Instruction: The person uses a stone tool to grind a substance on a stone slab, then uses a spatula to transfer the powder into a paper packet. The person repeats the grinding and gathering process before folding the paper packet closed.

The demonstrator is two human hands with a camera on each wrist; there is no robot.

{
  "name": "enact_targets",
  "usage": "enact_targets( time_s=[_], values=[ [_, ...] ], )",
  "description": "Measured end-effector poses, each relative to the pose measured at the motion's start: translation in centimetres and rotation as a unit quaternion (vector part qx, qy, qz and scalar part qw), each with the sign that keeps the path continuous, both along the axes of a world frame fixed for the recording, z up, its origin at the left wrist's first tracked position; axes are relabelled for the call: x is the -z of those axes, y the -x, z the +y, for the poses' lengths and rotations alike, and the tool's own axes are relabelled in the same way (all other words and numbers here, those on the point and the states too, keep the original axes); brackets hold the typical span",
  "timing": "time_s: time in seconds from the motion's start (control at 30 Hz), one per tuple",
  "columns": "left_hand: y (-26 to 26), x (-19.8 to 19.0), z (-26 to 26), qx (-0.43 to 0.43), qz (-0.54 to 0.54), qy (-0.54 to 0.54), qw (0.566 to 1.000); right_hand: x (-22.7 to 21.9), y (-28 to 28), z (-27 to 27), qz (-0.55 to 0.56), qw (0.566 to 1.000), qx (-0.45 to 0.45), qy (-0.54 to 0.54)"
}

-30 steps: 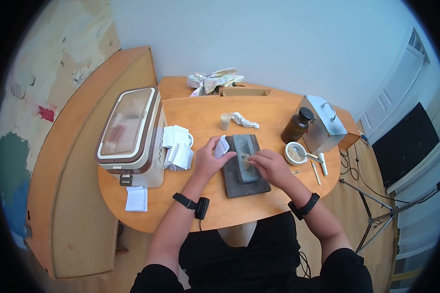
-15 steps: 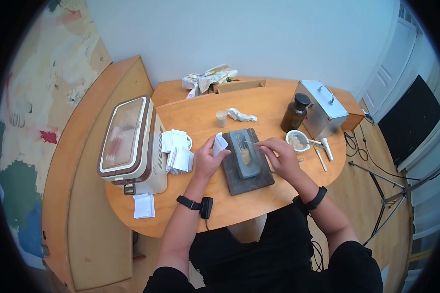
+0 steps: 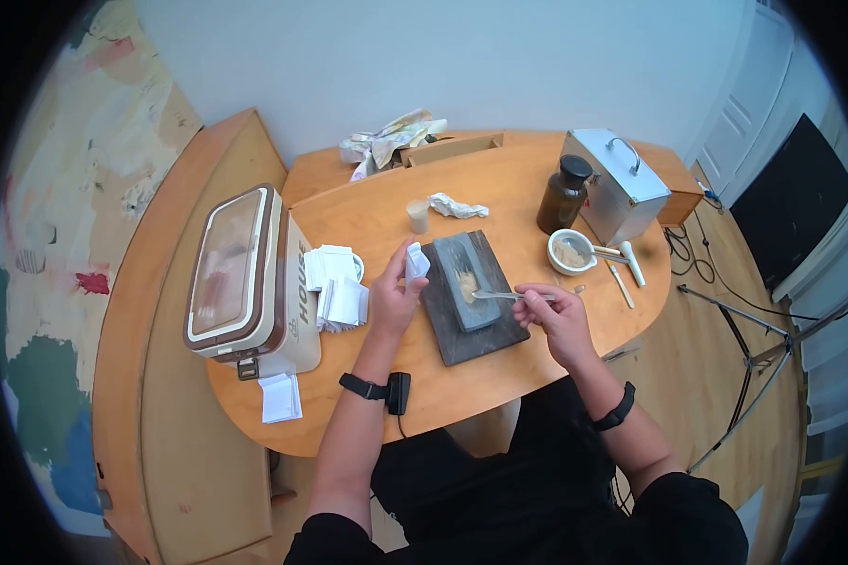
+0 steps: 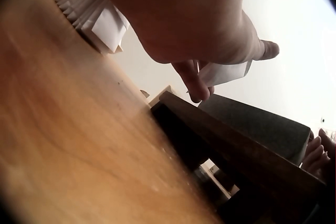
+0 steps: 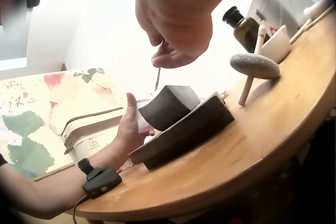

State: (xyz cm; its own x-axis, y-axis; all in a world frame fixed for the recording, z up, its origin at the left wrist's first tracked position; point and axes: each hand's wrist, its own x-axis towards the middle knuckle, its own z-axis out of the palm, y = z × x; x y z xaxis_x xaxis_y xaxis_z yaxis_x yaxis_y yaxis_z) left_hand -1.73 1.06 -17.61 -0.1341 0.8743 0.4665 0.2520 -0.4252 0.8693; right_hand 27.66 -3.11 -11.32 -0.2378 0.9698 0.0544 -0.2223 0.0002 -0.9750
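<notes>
My left hand (image 3: 393,294) holds a small folded white paper packet (image 3: 416,262) upright, left of a grey stone slab (image 3: 450,259). A patch of beige powder (image 3: 467,284) lies on the slab, which rests on a larger dark board (image 3: 466,348). From the right, my right hand (image 3: 558,320) pinches a thin metal spatula (image 3: 504,296) near one end; its other end is right at the powder. In the right wrist view the spatula (image 5: 157,78) points down over the slab (image 5: 170,106). The packet (image 4: 226,73) shows between thumb and fingers in the left wrist view.
Stacked paper packets (image 3: 343,299) lie beside a cream lidded case (image 3: 297,347) on the left. A cup (image 3: 417,217) and crumpled tissue (image 3: 459,205) stand behind. On the right are a brown bottle (image 3: 561,207), white bowl (image 3: 556,261), metal box (image 3: 622,193) and stone disc (image 5: 255,66) on a stick.
My right hand has drawn back from over the slab to its right side, the spatula swinging into full view with its tip at the powder. My left hand keeps the packet. The head view has shifted.
</notes>
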Motion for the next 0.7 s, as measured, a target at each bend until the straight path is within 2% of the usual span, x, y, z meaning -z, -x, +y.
enact_targets(
  time_s=[0.07, 0.13, 0.2, 0.23, 0.27, 0.3, 0.4, 0.53, 0.63, 0.7],
  values=[
    [0.2, -0.1, -0.2, 0.049, -0.043, 0.026, 0.998, -0.2, 0.2, -0.4, 0.000, 1.000, -0.011, -0.008],
    [0.2, -0.4, -0.4, 0.050, -0.037, 0.036, 0.997, -0.3, 0.4, -0.8, 0.001, 1.000, -0.023, -0.018],
    [0.1, -0.4, -0.4, 0.050, -0.030, 0.044, 0.997, -0.4, 0.6, -1.3, -0.068, 0.996, -0.033, -0.058],
    [-0.2, -0.4, -0.2, 0.046, -0.020, 0.028, 0.998, -0.7, 0.6, -1.5, -0.066, 0.996, -0.032, -0.057],
    [-0.4, -0.5, -0.2, 0.042, -0.010, 0.012, 0.999, -1.0, 0.5, -1.6, -0.169, 0.971, -0.017, -0.168],
    [-0.4, -0.7, -0.3, 0.044, -0.008, 0.013, 0.999, -1.2, 0.5, -1.7, -0.268, 0.924, 0.000, -0.275],
    [-0.4, -1.0, -0.5, 0.059, 0.003, 0.004, 0.998, -1.8, 0.9, -1.9, -0.272, 0.904, 0.015, -0.328],
    [-0.2, -0.2, -0.2, 0.045, 0.002, 0.020, 0.999, -2.0, 1.0, -1.9, -0.267, 0.905, 0.015, -0.331],
    [-0.1, 0.2, 0.0, 0.051, -0.024, 0.017, 0.998, -1.9, 1.0, -2.0, -0.249, 0.921, 0.006, -0.301],
    [-0.1, -0.2, -0.1, 0.059, -0.049, 0.019, 0.997, -1.7, 0.9, -2.1, -0.210, 0.949, 0.004, -0.234]
  ],
)
